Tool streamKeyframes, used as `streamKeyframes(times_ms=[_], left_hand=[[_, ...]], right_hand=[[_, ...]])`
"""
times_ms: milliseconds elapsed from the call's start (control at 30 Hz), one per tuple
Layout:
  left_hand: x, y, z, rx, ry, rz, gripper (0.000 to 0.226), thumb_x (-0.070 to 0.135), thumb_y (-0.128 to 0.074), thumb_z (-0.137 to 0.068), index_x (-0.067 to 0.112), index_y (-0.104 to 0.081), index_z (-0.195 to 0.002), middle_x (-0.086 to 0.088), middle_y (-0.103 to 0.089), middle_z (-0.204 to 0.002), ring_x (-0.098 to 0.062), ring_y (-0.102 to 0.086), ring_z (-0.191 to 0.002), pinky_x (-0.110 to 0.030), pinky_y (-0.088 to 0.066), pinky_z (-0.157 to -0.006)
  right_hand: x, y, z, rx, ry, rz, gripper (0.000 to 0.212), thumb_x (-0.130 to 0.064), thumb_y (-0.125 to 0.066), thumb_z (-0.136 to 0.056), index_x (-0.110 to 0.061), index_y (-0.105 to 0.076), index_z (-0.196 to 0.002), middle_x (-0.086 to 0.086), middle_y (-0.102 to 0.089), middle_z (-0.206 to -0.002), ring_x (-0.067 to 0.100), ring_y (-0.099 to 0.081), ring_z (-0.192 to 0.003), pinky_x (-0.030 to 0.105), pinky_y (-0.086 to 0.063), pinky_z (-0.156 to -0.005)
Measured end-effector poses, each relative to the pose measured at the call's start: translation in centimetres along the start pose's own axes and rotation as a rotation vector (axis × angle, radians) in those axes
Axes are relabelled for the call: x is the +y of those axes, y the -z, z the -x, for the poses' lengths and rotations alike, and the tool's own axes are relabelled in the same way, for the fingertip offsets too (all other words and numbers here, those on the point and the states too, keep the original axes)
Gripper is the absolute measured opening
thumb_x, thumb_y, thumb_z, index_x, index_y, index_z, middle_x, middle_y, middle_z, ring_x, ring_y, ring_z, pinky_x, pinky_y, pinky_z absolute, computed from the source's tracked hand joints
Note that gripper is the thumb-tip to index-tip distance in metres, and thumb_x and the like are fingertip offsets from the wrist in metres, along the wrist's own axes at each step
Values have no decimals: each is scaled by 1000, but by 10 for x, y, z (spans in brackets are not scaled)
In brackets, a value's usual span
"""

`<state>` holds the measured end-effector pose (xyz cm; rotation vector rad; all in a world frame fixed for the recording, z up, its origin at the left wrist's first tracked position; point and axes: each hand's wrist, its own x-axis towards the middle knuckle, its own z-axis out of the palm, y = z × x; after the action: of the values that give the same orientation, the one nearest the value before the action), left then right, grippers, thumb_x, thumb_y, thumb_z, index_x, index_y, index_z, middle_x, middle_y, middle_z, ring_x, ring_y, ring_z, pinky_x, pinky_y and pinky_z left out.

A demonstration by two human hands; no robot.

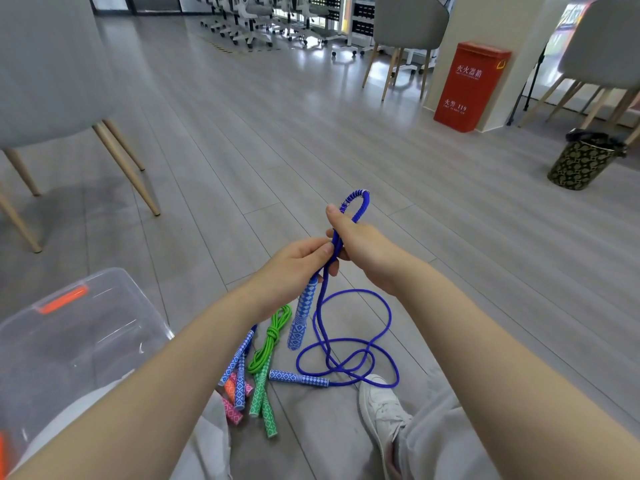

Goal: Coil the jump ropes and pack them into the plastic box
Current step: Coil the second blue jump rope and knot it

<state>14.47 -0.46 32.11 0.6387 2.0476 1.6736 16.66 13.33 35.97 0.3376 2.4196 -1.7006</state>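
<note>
The blue jump rope (346,344) is being folded — its doubled bend is pinched upright by the right hand (360,249), while the strands just below are gripped by the left hand (298,261), fingers curled round them. One handle (300,315) hangs beneath the hands; the other handle (298,377) lies on the floor (277,140) among loose loops. Even folds should be gathered and kept taut — slack invites tangles. The plastic box (79,327) is placed at the left, the coiled green rope (268,355) beside it.
</note>
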Motion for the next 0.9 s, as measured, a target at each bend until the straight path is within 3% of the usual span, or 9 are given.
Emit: streamKeyframes(times_ms=[100, 200, 300, 400, 433, 533, 600, 733, 900], left_hand=[[-2, 4, -1, -58, -10, -12, 33, 25, -35, -104, 21, -65, -92, 6, -55, -74, -12, -54, -85, -29, -43, -91], [0, 6, -2, -33, -15, 18, 30, 24, -34, -105, 19, -61, -91, 11, -52, -67, -11, -60, -83, -22, -47, -84], [-1, 13, -5, 102, -35, 103, 30, 27, -35, -104, 16, -55, -84, 10, -49, -63, -14, -54, -69, -27, -43, -73], [2, 23, -8, 201, -16, 362, 30, 26, -36, -105, 15, -56, -85, 6, -43, -62, -12, -46, -57, -31, -45, -69], [4, 26, -7, 214, -11, 434, 30, 25, -35, -105, 14, -56, -86, 6, -42, -62, -11, -44, -55, -30, -48, -68], [9, 36, -6, 255, -18, 563, 28, 23, -35, -104, 13, -54, -87, 7, -42, -61, -8, -40, -51, -25, -51, -61], [12, 45, -6, 302, -31, 606, 26, 22, -36, -104, 13, -54, -87, 8, -43, -60, -7, -38, -50, -22, -47, -57], [14, 62, -5, 349, -9, 732, 24, 22, -37, -104, 15, -53, -87, 7, -42, -61, -7, -37, -49, -21, -45, -54], [15, 49, -3, 240, 45, 803, 24, 23, -37, -103, 14, -54, -89, 6, -41, -64, -7, -35, -51, -20, -45, -54]], right_hand=[[1, 0, 0, -34, -12, 26, 73, -57, -29, -99, 6, -63, -110, 10, -64, -78, 20, -63, -91, 21, -41, -83], [8, 1, -6, -92, 33, 12, 76, -66, -32, -94, 1, -67, -102, 4, -69, -81, 12, -61, -101, 40, -28, -114], [18, 0, -13, -237, 77, -2, 69, -72, -25, -91, -19, -69, -104, -6, -71, -91, 13, -61, -109, 38, -28, -114], [26, 0, -11, -337, 30, -13, 78, -63, -11, -97, -11, -61, -125, -4, -68, -110, 13, -64, -105, 14, -42, -90], [29, 0, -11, -369, 20, 18, 81, -65, -9, -96, -10, -62, -124, 1, -69, -113, 14, -65, -106, 14, -41, -89], [38, 3, -14, -465, -9, 93, 79, -74, -22, -89, -14, -71, -102, 11, -72, -91, 21, -67, -97, 38, -32, -109], [40, 9, -11, -517, -31, 116, 66, -65, -32, -94, -11, -69, -96, 12, -64, -78, 25, -67, -92, 42, -40, -107], [43, 10, -7, -407, 13, 266, 33, -40, -54, -96, -15, -65, -113, 2, -64, -96, 15, -63, -98, 35, -48, -102], [47, -14, -5, -422, 38, 261, 52, -20, -63, -92, -28, -43, -140, -2, -55, -136, 11, -50, -126, 32, -38, -110]])
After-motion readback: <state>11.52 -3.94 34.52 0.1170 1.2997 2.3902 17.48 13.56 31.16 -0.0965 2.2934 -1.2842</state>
